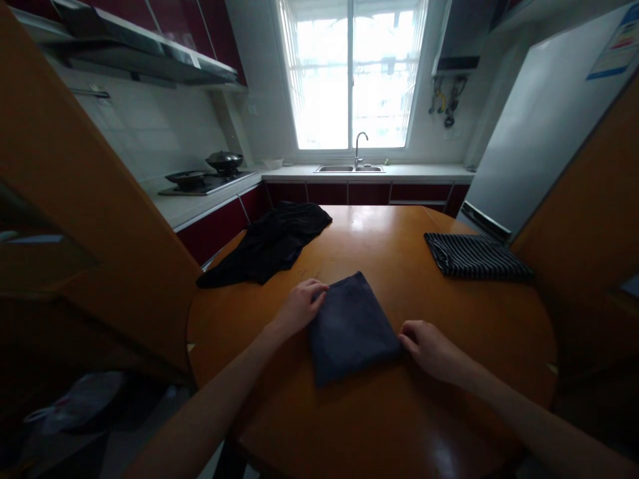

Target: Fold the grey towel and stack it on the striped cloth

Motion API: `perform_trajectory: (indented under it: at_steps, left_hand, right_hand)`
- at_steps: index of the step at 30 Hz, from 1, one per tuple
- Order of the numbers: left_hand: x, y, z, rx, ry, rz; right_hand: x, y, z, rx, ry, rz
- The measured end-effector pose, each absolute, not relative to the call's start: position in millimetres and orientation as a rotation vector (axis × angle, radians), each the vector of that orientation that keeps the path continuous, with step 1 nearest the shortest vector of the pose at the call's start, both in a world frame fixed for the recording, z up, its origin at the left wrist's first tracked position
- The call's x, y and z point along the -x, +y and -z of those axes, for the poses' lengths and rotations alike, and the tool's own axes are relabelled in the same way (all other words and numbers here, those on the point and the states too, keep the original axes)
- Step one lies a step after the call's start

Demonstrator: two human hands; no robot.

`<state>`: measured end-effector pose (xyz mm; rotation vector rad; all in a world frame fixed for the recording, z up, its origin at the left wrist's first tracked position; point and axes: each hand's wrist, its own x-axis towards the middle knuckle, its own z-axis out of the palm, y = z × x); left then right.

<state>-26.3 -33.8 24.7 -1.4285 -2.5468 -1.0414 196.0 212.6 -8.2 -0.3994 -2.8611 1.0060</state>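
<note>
Through the head view I had the folded dark blue cloth (352, 326) lying flat near the middle of the wooden table (379, 246), one corner angled away from me. My left hand (302, 306) was at its upper left edge, fingers bent and close together, thumb beneath them; I couldn't tell whether they pinched the fabric. My right hand (429, 346) touched the right corner with its fingers curled toward the thumb, and there too I couldn't make out whether cloth was caught between them. A black garment (274, 243) was spread loosely at the table's far left, and a black-and-white striped cloth (476, 256) lay folded at the right. The refrigerator (539, 126) beyond carried a blue-bordered label (616, 46) with coloured bars, its lettering too small to read. Pans (224, 160) stood on the stove (210, 184).
</note>
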Motion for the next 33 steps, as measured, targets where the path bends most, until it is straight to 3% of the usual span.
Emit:
perform_trajectory:
  at_steps: [4,9,15,22,26,33]
  left_hand:
    - [57,-38,-3,1.333,-2.675,0.875]
    - [69,-36,1,1.145,-2.774,0.805]
    - [72,-46,-6,1.053,-2.874,0.751]
    - [70,-56,-11,1.048,-3.07,0.744]
    - [70,-56,-10,1.027,-3.032,0.901]
    - [69,-51,-7,1.019,-2.793,1.48]
  right_hand:
    - [-161,220,-17,0.344,-2.77,-0.825]
    - [-66,215,-43,-0.028,-2.828,-0.623]
    - [16,205,-46,-0.289,-3.176,-0.68]
    - [47,212,-47,-0.233,-3.415,-0.776]
    - [48,212,-50,-0.228,-3.464,-0.847]
    - [31,215,-69,-0.402,-3.449,-0.99]
